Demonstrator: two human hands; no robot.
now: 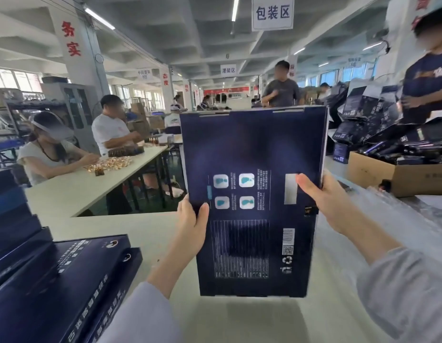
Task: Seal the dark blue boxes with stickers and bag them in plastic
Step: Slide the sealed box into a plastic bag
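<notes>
Leftmost, flat dark blue boxes (66, 268) lie stacked on the near left of the tabletop (264, 318). Two lids with white print show on top, one overlapping the other. More plain slabs rise behind them, too crowded to count.

Farther off on the left stands a second pale table (91, 184). Two seated people (108, 132) bend over a scatter of small amber bottles (111, 163) with gold caps.

In the middle, one box (252, 149) is held upright over the tabletop. It is a thin rectangular slab of matte dark blue card with its printed face toward the camera. That face carries four white rounded squares with teal figures, one pale blank rectangle, a block of fine text, a barcode, a QR code and a recycling mark.

The hands hold it by its two long edges. The left hand (192, 219) grips the left edge, thumb laid on the printed face and fingers hidden behind. The right hand (324, 196) grips the right edge, thumb resting beside the pale rectangle. Both forearms wear grey sleeves (408, 288).

To the right, crinkled clear plastic (400, 206) lies in a heap on the tabletop. Beyond it is one brown cardboard carton (373, 174) full of glossy dark packs. A loose pile (378, 120) of more dark packs rises at the far right, its number not countable.
</notes>
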